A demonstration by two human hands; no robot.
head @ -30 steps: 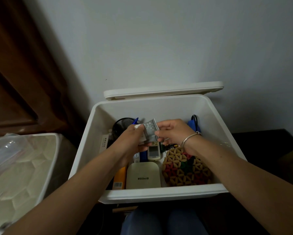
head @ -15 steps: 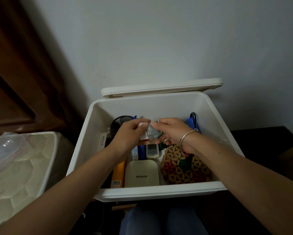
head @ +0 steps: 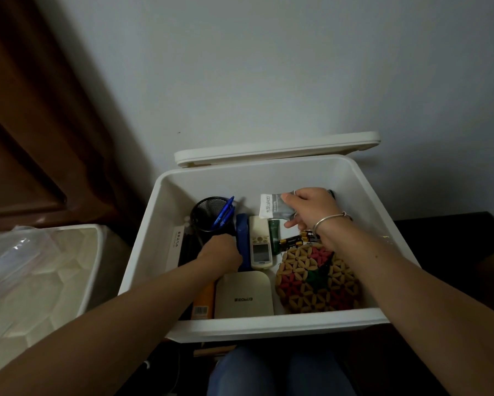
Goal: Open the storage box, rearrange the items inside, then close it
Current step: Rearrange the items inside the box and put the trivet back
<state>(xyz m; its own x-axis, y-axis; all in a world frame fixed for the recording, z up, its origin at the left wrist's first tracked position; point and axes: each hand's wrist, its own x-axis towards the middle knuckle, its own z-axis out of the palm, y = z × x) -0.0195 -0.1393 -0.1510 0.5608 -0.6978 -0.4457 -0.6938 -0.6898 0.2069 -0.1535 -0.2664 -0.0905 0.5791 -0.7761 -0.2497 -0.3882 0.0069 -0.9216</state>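
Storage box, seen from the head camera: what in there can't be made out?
Head view:
- Left hand: its fingers dip out of sight beside the blue case; whether they grip anything is unclear.
- Right hand, holding the grey packet, hides most of a dark item behind it.
- Orange item: partly covered by the left forearm.
- Batteries: print too small.

The grey packet (head: pixel 271 206) has a white strip printed sideways with dark characters and then Latin letters that look like "lakoo". The flat cream box (head: pixel 243 295) carries one short dark line of print, upside down to the camera and not clearly legible. The orange tube (head: pixel 202 308) shows a barcode label. The long white box (head: pixel 175 247) bears a column of dark characters, too small to read, like the gold print on the batteries (head: pixel 291 242).
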